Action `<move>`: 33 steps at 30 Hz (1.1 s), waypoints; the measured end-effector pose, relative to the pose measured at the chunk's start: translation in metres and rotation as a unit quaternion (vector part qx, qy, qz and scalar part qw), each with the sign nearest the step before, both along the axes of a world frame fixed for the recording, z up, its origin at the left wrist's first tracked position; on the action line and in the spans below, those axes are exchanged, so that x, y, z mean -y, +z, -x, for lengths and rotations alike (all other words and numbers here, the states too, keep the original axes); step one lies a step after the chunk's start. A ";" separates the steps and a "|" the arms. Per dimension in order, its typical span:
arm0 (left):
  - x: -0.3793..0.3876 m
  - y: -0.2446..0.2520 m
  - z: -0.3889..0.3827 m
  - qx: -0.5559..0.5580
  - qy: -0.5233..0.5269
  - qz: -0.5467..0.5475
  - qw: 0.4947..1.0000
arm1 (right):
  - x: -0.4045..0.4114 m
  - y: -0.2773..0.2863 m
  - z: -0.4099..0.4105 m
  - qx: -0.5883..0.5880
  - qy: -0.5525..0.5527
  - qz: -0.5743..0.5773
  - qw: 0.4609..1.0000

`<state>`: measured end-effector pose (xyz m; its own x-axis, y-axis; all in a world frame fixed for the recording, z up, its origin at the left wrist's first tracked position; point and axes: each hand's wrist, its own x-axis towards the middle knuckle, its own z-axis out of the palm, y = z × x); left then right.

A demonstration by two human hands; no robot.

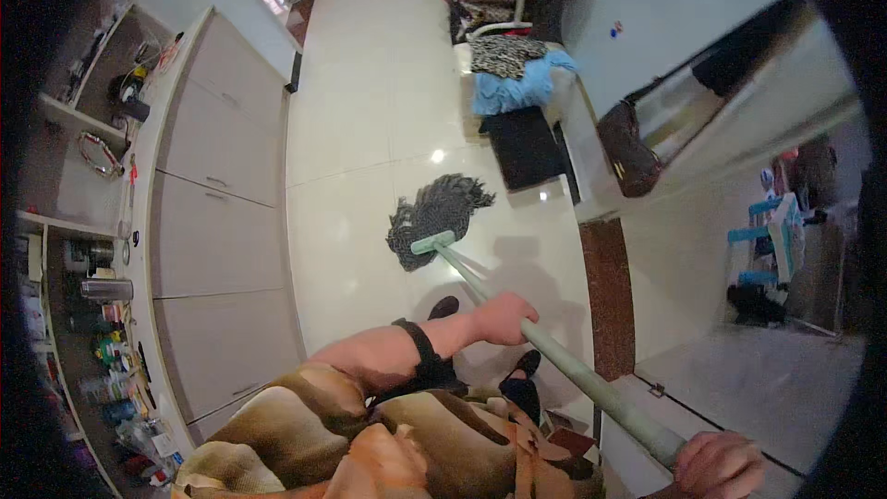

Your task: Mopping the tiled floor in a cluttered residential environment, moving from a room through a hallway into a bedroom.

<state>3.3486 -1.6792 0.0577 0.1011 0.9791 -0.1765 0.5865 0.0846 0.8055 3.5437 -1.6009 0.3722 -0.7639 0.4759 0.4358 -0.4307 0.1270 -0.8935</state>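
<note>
A string mop with a dark grey head rests on the glossy pale tile floor. Its pale green handle slants from the mop head towards the lower right. My left hand is wrapped around the middle of this handle, with a dark band on the forearm. Near the handle's upper end, at the lower right of the view, my right hand is closed on it. Both of my feet, in dark shoes, stand below the mop head, partly hidden by my arm and patterned clothing.
Left are pale cabinets and shelves with bottles and a metal flask. A black cloth, a blue cloth and heaped textiles lie along the right side. A dark brown threshold strip crosses a doorway; a blue and white folding item stands beyond.
</note>
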 end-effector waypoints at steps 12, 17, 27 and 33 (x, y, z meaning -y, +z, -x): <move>-0.121 0.001 -0.252 0.012 -0.103 -0.033 0.994 | -0.035 0.001 -0.253 -0.017 -0.229 -0.084 0.970; -0.144 0.012 -0.308 0.079 -0.154 -0.032 0.984 | -0.041 0.022 -0.300 0.028 -0.200 -0.062 0.977; -0.108 0.021 -0.232 0.095 -0.004 -0.021 0.995 | -0.096 0.036 -0.211 0.025 -0.067 0.001 0.997; -0.071 0.035 -0.173 0.024 0.089 0.083 0.992 | -0.112 0.020 -0.145 -0.037 0.037 0.052 0.997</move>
<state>3.5217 -1.6086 0.0924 -0.0594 0.9400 -0.3360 0.5120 0.3176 0.7981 3.6883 -1.4891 0.3919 -0.7659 0.4651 0.4439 -0.5011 0.0008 -0.8654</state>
